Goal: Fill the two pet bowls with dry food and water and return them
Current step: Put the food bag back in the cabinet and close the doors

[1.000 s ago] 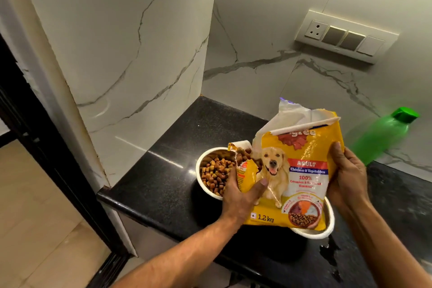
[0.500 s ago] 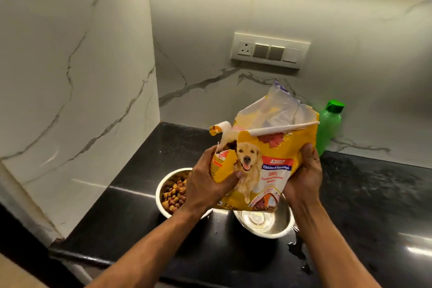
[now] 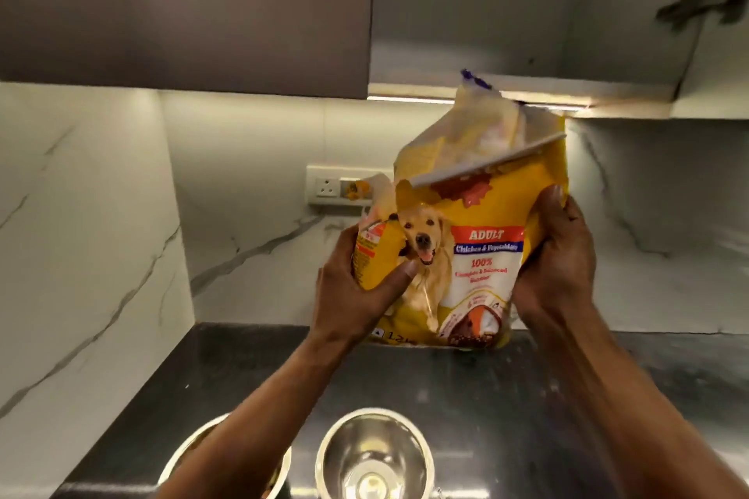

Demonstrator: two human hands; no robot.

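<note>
Here the food bag (image 3: 478, 251) sits gripped between left hand (image 3: 356, 296) and right hand (image 3: 555, 259)

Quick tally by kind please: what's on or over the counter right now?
Steel bowls: 2, one in clear view, one mostly behind the left forearm
Dog food bags: 1, held above the counter by the left hand and right hand
Total: 3

Glossy plastic food bag (image 3: 478, 255); shiny metal bowl (image 3: 375, 454); countertop (image 3: 506, 381) seemingly polished stone.
</note>
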